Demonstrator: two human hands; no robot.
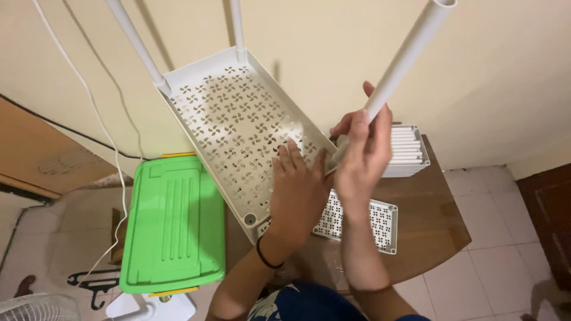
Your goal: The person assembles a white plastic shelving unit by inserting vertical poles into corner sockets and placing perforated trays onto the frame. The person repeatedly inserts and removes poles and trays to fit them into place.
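A white perforated plastic shelf tray (232, 113) rests tilted on a brown table, with two white tubes fitted upright at its far corners. My left hand (297, 193) lies flat on the tray's near part, pressing it down. My right hand (363, 151) grips a white plastic tube (410, 53) near its lower end, at the tray's right corner. The tube slants up to the right. A second perforated tray (372, 223) lies flat on the table beneath my arms.
A stack of white tubes (407, 145) lies on the table's far right. The brown table's edge (443, 238) curves at the right. A green-lidded storage box (172, 223) stands at the left. A white cable (98, 125) hangs along the wall. Tiled floor (505, 249) lies to the right.
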